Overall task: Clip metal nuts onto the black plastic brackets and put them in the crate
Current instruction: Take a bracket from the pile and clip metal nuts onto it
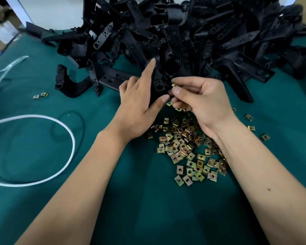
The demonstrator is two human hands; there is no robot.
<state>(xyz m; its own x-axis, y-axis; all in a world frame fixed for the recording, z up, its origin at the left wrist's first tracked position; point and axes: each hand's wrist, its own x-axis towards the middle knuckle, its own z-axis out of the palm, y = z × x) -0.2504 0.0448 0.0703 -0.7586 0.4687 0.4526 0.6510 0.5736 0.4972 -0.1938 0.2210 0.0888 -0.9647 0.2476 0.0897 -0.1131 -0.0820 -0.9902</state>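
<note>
Left hand (140,101) grasps a black bracket (157,84) just above the nut pile (185,147); right hand (200,101) pinches one nut (175,85) against it.

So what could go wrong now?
The small nut pinched in the right hand might slip and vanish among the loose nuts below. The left hand steadies a bracket at the foot of the big bracket pile, so pulling it free may make others slide down.

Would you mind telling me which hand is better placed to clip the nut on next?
Probably the right hand: it pinches a nut beside the bracket that the left hand steadies.
</note>
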